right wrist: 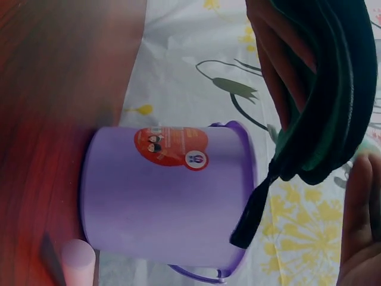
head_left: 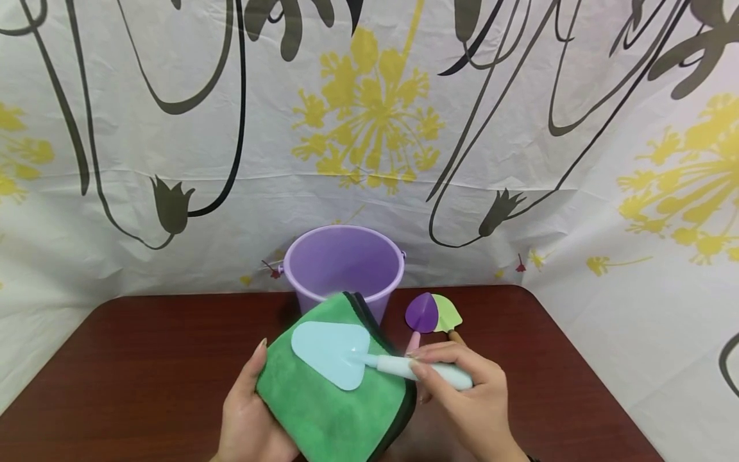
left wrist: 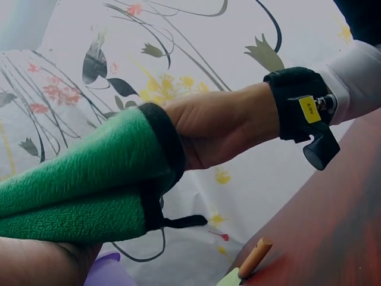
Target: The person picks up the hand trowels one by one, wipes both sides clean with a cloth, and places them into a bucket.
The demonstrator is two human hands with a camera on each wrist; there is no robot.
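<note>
My left hand (head_left: 254, 414) holds a folded green towel (head_left: 329, 410) with black edging from below, its thumb along the left edge. In the left wrist view the towel (left wrist: 89, 173) appears edge-on, a black loop hanging from its corner. Between thumb and fingers, my right hand (head_left: 476, 394) pinches the pale handle of a light blue shovel (head_left: 331, 353). The shovel's rounded triangular blade lies flat against the towel's upper face. Left fingers (right wrist: 283, 53) show beneath the towel in the right wrist view, which hides the shovel.
A purple bucket (head_left: 346, 256) stands at the back of the dark red table (head_left: 173, 359), behind the towel. To its right lie a purple shovel (head_left: 422, 313) with a pink handle and a light green one (head_left: 447, 313) with a brown handle. A patterned curtain (head_left: 260, 141) hangs behind.
</note>
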